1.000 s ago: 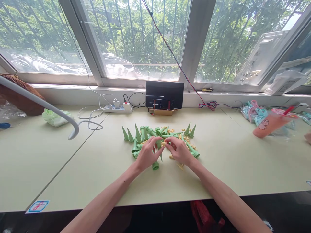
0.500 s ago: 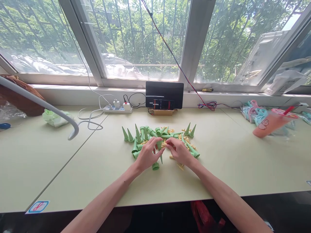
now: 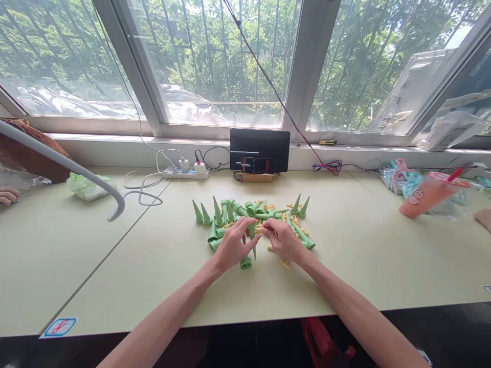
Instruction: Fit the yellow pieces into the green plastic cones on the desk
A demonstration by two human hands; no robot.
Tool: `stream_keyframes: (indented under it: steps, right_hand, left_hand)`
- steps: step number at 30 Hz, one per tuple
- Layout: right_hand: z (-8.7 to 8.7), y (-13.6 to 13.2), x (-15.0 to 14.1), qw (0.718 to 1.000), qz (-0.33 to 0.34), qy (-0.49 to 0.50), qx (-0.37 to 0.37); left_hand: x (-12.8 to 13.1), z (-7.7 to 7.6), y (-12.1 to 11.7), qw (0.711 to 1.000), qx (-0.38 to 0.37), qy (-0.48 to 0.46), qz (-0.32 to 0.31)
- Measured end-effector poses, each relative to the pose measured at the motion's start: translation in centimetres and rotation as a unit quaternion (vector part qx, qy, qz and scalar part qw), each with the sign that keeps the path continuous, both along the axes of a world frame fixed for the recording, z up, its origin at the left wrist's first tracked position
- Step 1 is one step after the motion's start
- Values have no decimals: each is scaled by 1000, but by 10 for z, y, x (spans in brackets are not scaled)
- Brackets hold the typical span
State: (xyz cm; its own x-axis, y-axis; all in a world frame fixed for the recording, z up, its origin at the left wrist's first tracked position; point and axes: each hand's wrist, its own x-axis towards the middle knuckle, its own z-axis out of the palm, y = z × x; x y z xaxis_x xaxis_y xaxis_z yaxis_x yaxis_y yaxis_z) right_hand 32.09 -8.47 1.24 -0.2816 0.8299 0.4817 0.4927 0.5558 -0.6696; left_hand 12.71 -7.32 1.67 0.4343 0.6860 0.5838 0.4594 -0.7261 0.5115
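Note:
My left hand (image 3: pixel 235 242) is closed round a green plastic watering spike (image 3: pixel 254 251), whose tip points down toward the table. My right hand (image 3: pixel 283 238) pinches a small yellow plastic valve piece (image 3: pixel 259 230) against or close beside the spike's upper part; the fingers hide whether the two touch. Around both hands lie several more green spikes (image 3: pixel 218 212), some standing tip up, others on their sides. Loose yellow pieces (image 3: pixel 284 263) are scattered among them and nearer to me. A short green cap end (image 3: pixel 245 262) faces me just below my left hand.
A dark tablet (image 3: pixel 260 145) with a phone (image 3: pixel 258 164) before it stands at the back. A power strip (image 3: pixel 186 172) and cables lie left of it. An orange cup (image 3: pixel 431 197) leans at right. A grey curved bar (image 3: pixel 76 166) crosses the left. Another person's hand (image 3: pixel 8 195) shows at far left.
My hands stay almost in place, with only slight finger movement at the spike and yellow piece. Another person's hand has come into view at the far left edge.

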Motion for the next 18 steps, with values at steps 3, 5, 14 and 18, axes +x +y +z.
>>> stream_keyframes:
  steps: [3,5,14,18]
  right_hand:
    - [0,0,0,1000,-2,-3,0]
    - [0,0,0,1000,-2,-4,-1]
    - [3,0,0,1000,2,-8,-5]
    - [3,-1,0,1000,3,-11,-4]
  left_hand:
    - [0,0,0,1000,0,-1,-1]
    - [0,-1,0,1000,1,0,-2]
    - [0,-1,-1,1000,5,1,-5]
    - [0,-1,-1,1000,6,-1,-8]
